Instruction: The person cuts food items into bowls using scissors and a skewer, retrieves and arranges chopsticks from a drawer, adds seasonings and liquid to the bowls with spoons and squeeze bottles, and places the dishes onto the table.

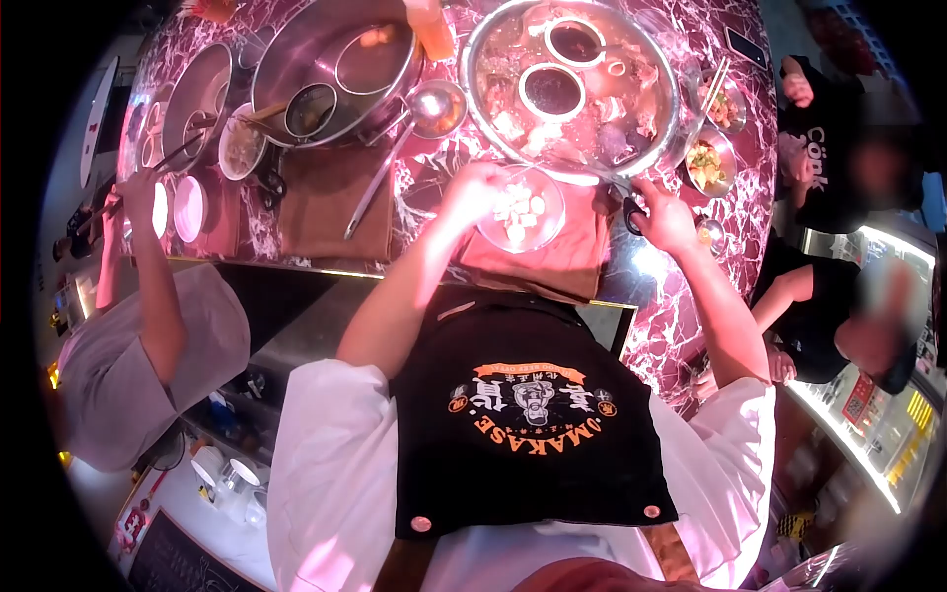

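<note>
My right hand (666, 215) is closed around the black handles of a pair of scissors (634, 214), whose blades point left along the near rim of a large metal pot (472, 94). My left hand (475, 189) has its fingers closed at the upper left edge of a bowl (560, 225); strong glare hides what they hold. Pale cut pieces (517, 209) lie in the bowl, which sits at the top of a brown cloth (552, 271). Chunks of food and two round cups of dark liquid (552, 91) are in the pot.
A ladle (436, 107) and a second large pot (266, 74) stand to the left. Small bowls of chopped food (706, 166) and a phone (745, 45) are on the right. A co-worker (163, 335) works at far left; other people stand at right.
</note>
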Action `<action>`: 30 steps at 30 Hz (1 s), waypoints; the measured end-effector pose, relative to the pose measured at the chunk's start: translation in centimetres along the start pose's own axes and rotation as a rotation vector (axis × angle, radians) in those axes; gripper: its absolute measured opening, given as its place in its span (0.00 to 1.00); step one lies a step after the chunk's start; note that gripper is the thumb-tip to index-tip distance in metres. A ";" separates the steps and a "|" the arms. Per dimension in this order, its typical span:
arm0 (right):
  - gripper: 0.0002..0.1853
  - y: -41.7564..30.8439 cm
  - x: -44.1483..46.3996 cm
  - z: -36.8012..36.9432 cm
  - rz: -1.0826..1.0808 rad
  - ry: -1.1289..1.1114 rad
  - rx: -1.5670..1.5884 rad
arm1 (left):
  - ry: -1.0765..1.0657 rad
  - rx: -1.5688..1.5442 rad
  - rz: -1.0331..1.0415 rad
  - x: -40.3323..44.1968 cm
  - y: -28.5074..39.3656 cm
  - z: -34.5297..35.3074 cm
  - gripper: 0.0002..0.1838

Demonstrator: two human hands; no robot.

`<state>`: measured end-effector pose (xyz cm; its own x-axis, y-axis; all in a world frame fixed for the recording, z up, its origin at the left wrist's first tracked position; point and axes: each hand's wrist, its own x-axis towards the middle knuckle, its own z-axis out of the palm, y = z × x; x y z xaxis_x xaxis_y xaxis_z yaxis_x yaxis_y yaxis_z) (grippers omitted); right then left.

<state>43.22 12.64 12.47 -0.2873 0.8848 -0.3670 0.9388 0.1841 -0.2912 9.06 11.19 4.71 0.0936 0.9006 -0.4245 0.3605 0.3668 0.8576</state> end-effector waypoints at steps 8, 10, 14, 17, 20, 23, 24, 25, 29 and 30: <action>0.30 1.1 -1.0 0.9 0.156 -0.007 0.308 | 0.117 0.002 -0.015 -2.4 3.6 3.2 0.12; 0.30 0.7 -1.0 0.9 0.169 -0.014 0.313 | 0.071 -0.155 -0.104 -2.4 3.7 3.4 0.12; 0.30 0.6 -1.1 1.6 0.196 -0.012 0.333 | 0.096 -0.084 -0.011 -1.9 2.0 4.2 0.13; 0.30 1.0 -1.0 2.2 0.197 -0.004 0.360 | 0.108 -0.060 -0.028 -2.8 4.0 3.8 0.13; 0.30 1.2 -1.1 2.8 0.188 0.009 0.382 | 0.102 -0.088 -0.084 -3.1 5.4 3.6 0.12; 0.31 1.1 -1.1 2.8 0.179 0.018 0.402 | 0.081 -0.038 -0.102 -2.8 5.6 3.6 0.12; 0.31 1.0 -1.1 2.8 0.187 0.010 0.412 | 0.064 0.011 -0.102 -2.5 5.6 3.5 0.11; 0.31 0.8 -1.1 2.8 0.187 0.010 0.412 | 0.064 0.010 -0.103 -2.1 5.4 3.6 0.11; 0.33 -0.5 -1.3 2.3 0.133 -0.015 0.321 | 0.091 0.068 0.037 0.8 0.5 5.2 0.12; 0.34 -0.9 -1.1 1.8 0.131 -0.013 0.311 | 0.155 0.126 0.152 0.9 0.7 5.2 0.12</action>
<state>42.35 10.71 11.57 -0.1723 0.8863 -0.4299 0.8657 -0.0720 -0.4953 14.17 11.08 3.38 0.0151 0.9717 -0.2357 0.4670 0.2016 0.8610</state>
